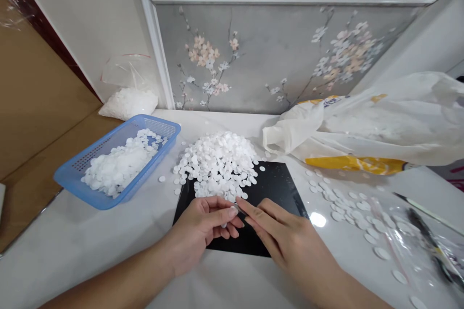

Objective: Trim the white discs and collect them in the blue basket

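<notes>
My left hand point(206, 219) is closed in a pinch, with a small white disc point(224, 225) showing at its fingers. Close beside it, my right hand point(281, 229) grips a thin grey metal tool point(239, 209); its tip meets the left thumb and most of it is hidden by the fingers. Both hands are over a black mat point(279, 188). Just beyond them a heap of white discs point(221, 159) covers the mat's far left part and spills onto the white table point(203, 280).
At left stands a blue basket point(90, 200) with more discs, a clear bag point(128, 101) of white pieces behind it. A white-and-yellow plastic bag point(362, 130) lies at right, near scattered discs point(357, 215), a black-handled tool point(422, 227) and a slim pointed stick point(427, 211).
</notes>
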{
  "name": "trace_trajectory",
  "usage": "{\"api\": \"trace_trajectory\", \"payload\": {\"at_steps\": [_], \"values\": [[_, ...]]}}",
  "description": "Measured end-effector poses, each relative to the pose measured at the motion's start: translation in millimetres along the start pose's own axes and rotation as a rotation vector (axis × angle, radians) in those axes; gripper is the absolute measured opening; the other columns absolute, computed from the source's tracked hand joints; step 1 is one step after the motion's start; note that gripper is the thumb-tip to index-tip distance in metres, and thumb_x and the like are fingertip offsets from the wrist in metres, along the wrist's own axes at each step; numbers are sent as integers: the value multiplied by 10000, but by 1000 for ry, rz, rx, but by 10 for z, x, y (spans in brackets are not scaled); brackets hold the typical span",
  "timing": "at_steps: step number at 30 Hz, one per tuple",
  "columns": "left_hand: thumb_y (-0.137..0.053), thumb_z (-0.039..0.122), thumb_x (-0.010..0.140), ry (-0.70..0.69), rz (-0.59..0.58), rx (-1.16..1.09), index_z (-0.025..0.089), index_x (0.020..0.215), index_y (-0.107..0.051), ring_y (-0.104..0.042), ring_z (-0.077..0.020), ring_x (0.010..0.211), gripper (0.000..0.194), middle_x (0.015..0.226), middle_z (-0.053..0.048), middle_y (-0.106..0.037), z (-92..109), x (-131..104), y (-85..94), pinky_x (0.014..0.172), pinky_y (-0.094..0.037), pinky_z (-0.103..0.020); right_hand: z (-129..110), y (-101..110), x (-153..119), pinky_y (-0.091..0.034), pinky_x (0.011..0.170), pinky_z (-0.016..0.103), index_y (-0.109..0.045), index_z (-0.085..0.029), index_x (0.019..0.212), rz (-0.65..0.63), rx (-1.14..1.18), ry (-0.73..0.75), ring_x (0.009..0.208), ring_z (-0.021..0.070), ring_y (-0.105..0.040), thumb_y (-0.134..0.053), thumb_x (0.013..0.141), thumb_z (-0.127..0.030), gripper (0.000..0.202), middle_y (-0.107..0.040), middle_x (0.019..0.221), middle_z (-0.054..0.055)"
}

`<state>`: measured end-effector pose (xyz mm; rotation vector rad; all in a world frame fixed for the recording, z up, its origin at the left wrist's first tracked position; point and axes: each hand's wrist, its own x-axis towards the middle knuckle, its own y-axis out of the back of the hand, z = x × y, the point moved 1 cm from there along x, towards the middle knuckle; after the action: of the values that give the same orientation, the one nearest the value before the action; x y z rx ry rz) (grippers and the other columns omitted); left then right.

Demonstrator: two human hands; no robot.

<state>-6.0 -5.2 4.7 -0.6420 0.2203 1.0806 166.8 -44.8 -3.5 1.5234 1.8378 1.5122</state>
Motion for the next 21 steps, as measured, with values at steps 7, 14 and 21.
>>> {"api": "trace_trajectory", "payload": {"at_steps": [7, 14, 21], "values": [[-697, 269, 748, -6, 1, 35, 115, 844, -680, -596, -78, 598, 182, 716, -50, -682, 14, 3, 12, 573, -434, -166, 12, 18, 18, -479, 477, 210, -524, -191, 1288, -6, 69, -88, 527, 109, -562, -316, 975, -269, 384, -557, 761, 34], [-690, 243, 745, -14, -1, 33, 105, 827, -674, -593, -85, 593, 162, 708, -51, -670, 6, -5, 10, 575, -437, -179, -26, -3, -9, -503, 512, 225, -516, -169, 1298, -35, 87, -54, 568, 118, -577, -322, 974, -257, 388, -562, 787, 49], [-688, 250, 746, -16, -2, 59, 107, 785, -673, -588, -84, 583, 149, 691, -46, -667, 36, -19, -3, 567, -429, -178, -19, 20, 8, -502, 498, 216, -534, -168, 1281, -18, 58, -18, 552, 111, -578, -319, 974, -245, 383, -568, 777, 44]]}}
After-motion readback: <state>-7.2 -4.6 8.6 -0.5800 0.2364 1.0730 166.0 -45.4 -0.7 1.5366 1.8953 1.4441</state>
